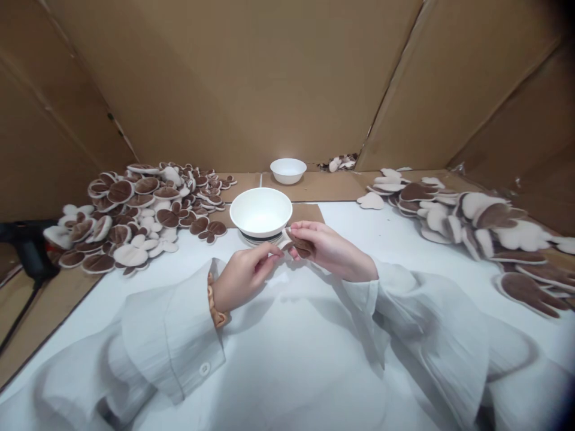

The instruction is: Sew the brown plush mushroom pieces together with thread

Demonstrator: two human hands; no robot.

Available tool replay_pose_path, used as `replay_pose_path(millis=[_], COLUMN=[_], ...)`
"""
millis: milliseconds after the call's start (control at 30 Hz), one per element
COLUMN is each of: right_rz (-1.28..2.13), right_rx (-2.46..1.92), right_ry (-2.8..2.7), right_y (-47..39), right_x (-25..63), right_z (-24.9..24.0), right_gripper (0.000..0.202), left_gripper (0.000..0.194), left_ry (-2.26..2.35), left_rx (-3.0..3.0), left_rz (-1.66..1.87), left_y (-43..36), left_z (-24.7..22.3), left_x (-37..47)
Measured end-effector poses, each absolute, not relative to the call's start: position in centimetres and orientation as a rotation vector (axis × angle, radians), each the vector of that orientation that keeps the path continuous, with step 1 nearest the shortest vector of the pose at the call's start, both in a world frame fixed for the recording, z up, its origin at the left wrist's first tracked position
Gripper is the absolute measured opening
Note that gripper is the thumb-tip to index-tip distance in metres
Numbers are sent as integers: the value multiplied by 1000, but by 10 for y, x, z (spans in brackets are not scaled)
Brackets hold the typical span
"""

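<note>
Between my two hands is a small plush fabric piece, brown on one face and cream on the other. My right hand (330,250) grips the brown part of this plush piece (302,244), with the thumb and fingers closed around it. Thumb and fingertips of my left hand (249,272) are pinched at its pale end, partly hiding it. Just behind my hands stands a large white bowl (261,211), raised on a dark-striped round base (256,240). The inside of the bowl that shows is plain white.
A heap of brown-and-cream plush pieces (135,221) lies at the left, and larger pieces (449,215) are piled at the right. A smaller white bowl (288,172) stands by the cardboard wall (233,84). A black-handled tool (31,251) with a cord sits at far left.
</note>
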State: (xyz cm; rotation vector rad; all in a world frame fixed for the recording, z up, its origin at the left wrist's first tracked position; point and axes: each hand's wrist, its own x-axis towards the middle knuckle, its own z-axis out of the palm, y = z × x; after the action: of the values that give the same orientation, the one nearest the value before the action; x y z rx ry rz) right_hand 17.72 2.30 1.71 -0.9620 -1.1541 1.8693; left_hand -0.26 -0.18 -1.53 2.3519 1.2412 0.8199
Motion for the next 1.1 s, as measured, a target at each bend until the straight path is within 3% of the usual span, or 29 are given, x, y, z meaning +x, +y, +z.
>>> replay_pose_path(millis=[200, 500, 1100], right_rz=[1778, 1432, 1522], right_rx=[-1032, -1200, -1009], right_ry=[-1157, -1414, -1812], right_y=[20, 11, 12], right_x=[173, 163, 169], right_z=[10, 4, 17], right_gripper=[24, 16, 19], left_gripper=[19, 14, 25], left_ry=[1205, 1234, 1219], left_rx=[2400, 2509, 2207], left_rz=[882, 863, 794], left_y=[-4, -8, 9], left_z=[-18, -14, -1], left_x=[-1, 1, -9])
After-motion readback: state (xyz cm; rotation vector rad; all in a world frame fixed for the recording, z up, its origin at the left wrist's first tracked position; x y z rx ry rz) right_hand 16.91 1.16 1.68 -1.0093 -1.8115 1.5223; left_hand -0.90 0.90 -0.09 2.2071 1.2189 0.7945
